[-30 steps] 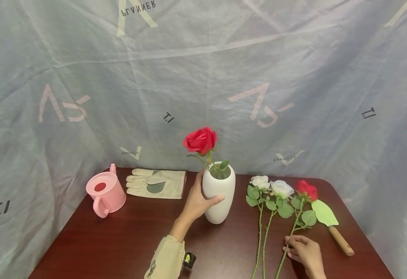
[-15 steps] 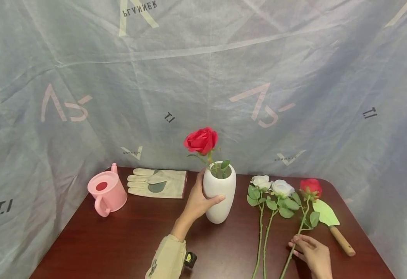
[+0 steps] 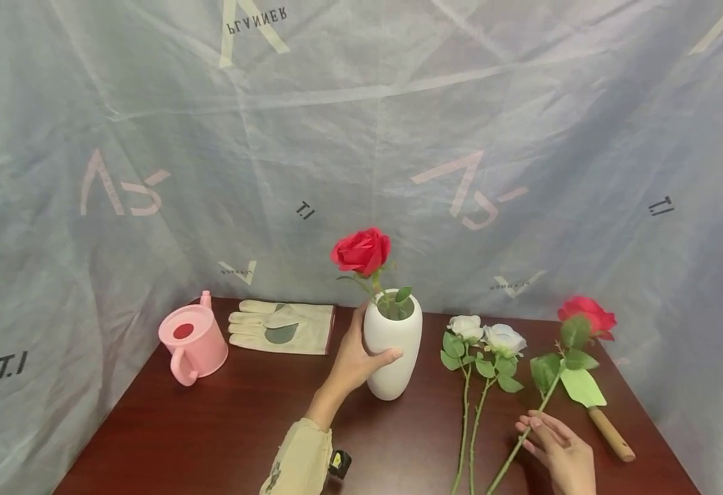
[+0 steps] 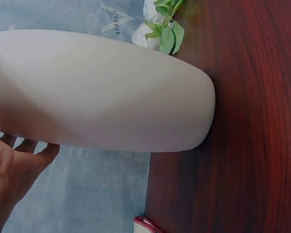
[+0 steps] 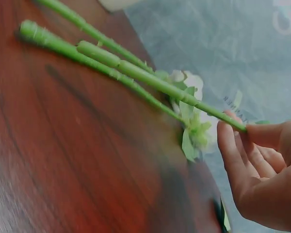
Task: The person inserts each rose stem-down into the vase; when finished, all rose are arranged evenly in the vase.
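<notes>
A white vase (image 3: pixel 394 350) stands upright on the dark wooden table, with one red rose (image 3: pixel 361 251) leaning out of its mouth to the left. My left hand (image 3: pixel 356 357) grips the vase from its left side, thumb across the front; in the left wrist view the fingers (image 4: pixel 47 154) curl behind the vase. On the right, my right hand (image 3: pixel 562 450) pinches the stem of a second red rose (image 3: pixel 589 317) between thumb and fingers. That rose's bloom is raised above the table, and the stem's cut end (image 5: pixel 85 47) shows in the right wrist view.
Two white roses (image 3: pixel 465 328) lie between the vase and my right hand, stems toward me. A trowel (image 3: pixel 611 433) with a green blade lies at far right. A pair of work gloves (image 3: pixel 283 328) and a pink watering can (image 3: pixel 195 344) sit at back left. Grey sheeting hangs behind.
My right hand has lifted the red rose off the table, its bloom moving up and to the right, away from the white roses. The left hand keeps its grip on the vase.
</notes>
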`<move>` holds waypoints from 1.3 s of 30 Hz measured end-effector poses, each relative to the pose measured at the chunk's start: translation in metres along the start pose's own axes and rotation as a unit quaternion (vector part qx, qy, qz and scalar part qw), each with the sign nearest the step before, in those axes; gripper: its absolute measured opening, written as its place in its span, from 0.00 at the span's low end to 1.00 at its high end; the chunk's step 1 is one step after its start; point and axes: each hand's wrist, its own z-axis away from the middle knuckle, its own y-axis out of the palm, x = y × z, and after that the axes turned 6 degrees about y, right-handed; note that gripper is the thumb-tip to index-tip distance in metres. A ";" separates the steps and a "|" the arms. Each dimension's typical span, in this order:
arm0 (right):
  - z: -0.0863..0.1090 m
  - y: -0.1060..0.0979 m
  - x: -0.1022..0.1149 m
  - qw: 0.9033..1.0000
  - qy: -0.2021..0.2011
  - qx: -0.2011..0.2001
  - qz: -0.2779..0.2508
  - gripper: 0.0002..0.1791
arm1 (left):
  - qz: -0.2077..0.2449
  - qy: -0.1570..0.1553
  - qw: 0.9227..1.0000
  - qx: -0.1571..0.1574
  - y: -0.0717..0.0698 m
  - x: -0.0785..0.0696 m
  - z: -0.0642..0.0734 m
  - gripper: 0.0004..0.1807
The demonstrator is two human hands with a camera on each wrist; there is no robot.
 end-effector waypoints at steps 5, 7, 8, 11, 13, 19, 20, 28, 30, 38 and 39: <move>0.010 0.006 0.005 0.998 -0.021 0.005 -0.051 0.06 | 0.007 -0.006 1.000 0.001 0.002 -0.008 0.005 0.49; 0.010 0.009 0.006 0.996 -0.044 0.017 -0.074 0.07 | 0.007 -0.006 1.000 0.001 0.001 -0.008 0.006 0.49; 0.007 0.007 0.002 0.994 -0.061 0.030 -0.084 0.08 | 0.005 -0.007 1.000 0.001 0.001 -0.009 0.006 0.49; -0.003 0.003 -0.007 0.988 -0.098 0.052 -0.104 0.11 | 0.002 -0.008 1.000 0.000 0.000 -0.009 0.006 0.49; -0.010 0.001 -0.012 0.984 -0.121 0.053 -0.118 0.12 | 0.000 -0.007 1.000 0.000 -0.001 -0.009 0.005 0.49; -0.019 0.011 -0.017 0.973 -0.154 0.010 -0.170 0.12 | -0.003 -0.003 1.000 -0.003 -0.005 -0.010 0.004 0.49; -0.019 0.014 -0.015 0.973 -0.155 0.003 -0.170 0.12 | -0.003 -0.002 1.000 -0.004 -0.006 -0.010 0.004 0.49; -0.045 0.010 -0.028 0.967 -0.173 -0.046 -0.183 0.15 | -0.010 0.000 1.000 -0.004 -0.007 -0.010 0.001 0.50; -0.050 0.008 -0.030 0.965 -0.168 -0.061 -0.193 0.14 | -0.009 0.001 1.000 -0.005 -0.007 -0.010 0.001 0.50; -0.023 0.024 0.000 0.956 -0.091 -0.023 -0.276 0.05 | -0.003 0.005 1.000 -0.007 -0.005 -0.011 0.000 0.50; -0.015 0.028 0.007 0.945 -0.073 -0.001 -0.317 0.05 | -0.005 0.005 1.000 -0.007 -0.005 -0.011 0.000 0.50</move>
